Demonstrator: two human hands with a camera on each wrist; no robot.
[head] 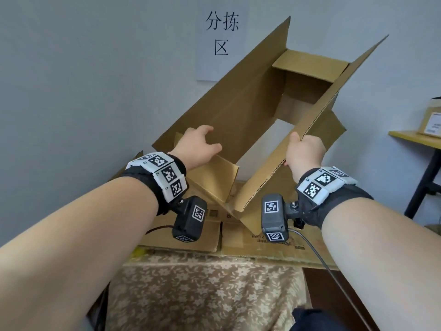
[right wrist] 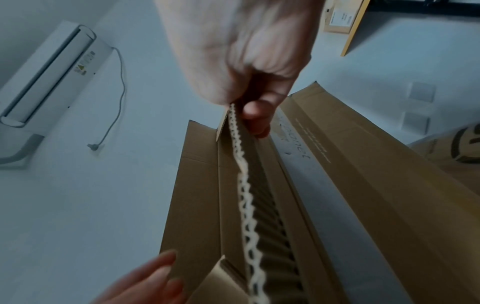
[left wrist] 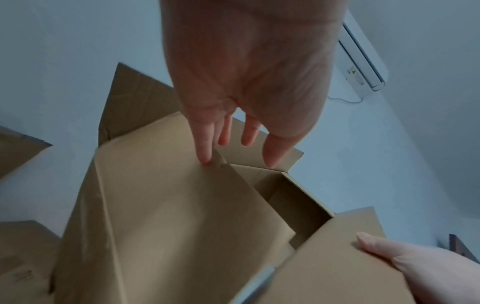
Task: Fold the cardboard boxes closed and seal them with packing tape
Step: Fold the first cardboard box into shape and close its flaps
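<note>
The open cardboard box (head: 243,111) slants from lower centre to upper right — left hand (head: 198,146) flat-fingered on its near panel, right hand (head: 304,151) pinching the opposite flap's edge.

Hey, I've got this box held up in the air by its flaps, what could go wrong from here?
1. The right hand only pinches the thin edge of one long flap, so the tilted cardboard box may twist or slip free.
2. The left hand rests with straight fingers on a panel; it probably cannot catch a slide.
3. The box's low corner hangs just above flattened cartons and could snag on them.
</note>
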